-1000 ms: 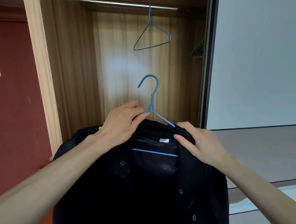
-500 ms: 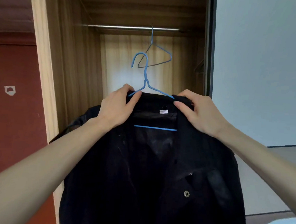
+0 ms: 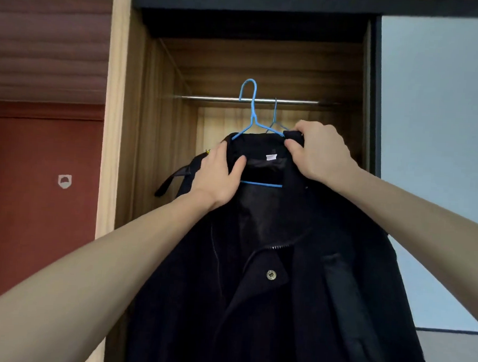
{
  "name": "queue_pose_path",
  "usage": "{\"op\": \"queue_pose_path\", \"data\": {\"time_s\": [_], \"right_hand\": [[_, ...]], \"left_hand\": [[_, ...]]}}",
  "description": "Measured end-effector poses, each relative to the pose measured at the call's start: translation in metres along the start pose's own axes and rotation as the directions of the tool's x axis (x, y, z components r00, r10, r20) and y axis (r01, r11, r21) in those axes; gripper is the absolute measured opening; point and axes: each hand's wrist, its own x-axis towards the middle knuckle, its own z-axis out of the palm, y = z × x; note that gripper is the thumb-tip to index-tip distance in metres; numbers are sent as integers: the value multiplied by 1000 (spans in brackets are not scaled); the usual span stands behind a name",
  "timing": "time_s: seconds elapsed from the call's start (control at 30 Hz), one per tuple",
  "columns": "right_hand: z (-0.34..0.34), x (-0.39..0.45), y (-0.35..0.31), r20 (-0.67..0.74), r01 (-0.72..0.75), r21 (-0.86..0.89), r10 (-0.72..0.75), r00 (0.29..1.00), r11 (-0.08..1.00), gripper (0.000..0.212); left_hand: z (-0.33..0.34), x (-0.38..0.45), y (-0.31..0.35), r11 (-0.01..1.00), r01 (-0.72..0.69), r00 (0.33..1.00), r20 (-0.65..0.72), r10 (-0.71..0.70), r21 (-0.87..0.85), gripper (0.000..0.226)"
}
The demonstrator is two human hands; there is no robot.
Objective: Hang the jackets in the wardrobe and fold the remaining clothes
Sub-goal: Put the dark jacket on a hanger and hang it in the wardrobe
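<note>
Head view: black jacket on a blue hanger, raised in front of the wardrobe rail.
Left hand grips the collar; right hand pinches the other shoulder. Hook at rail height; whether it rests on the rail, I cannot tell.

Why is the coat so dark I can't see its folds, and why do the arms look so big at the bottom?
In the head view, the black jacket swallows light, so only its snap button and zip glint; the wardrobe top is in deep shadow, while the rail shines. The wide-angle lens stretches the forearms near the edges; the left hand and right hand look normal.
</note>
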Motion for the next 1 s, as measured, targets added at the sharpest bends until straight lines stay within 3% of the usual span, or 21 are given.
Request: {"op": "queue_pose_path", "data": {"time_s": [0.2, 0.47, 0.7, 1.0], "right_hand": [[37, 46, -14, -16, -101, -36, 101, 995, 994, 24], [104, 107, -19, -50, -227, -69, 223, 973, 972, 30], [133, 158, -22, -124, -313, -72, 303, 945, 947, 30], [174, 193, -53, -114, -230, -82, 220, 969, 970, 20]], "left_hand": [[9, 30, -49, 989, 150, 971, 187, -146, -9, 75], [27, 77, -110, 985, 17, 981, 186, -49, 172, 70], [34, 137, -132, 987, -68, 990, 134, 49, 143, 68], [23, 188, -128, 922, -146, 987, 108, 115, 358, 53]]}}
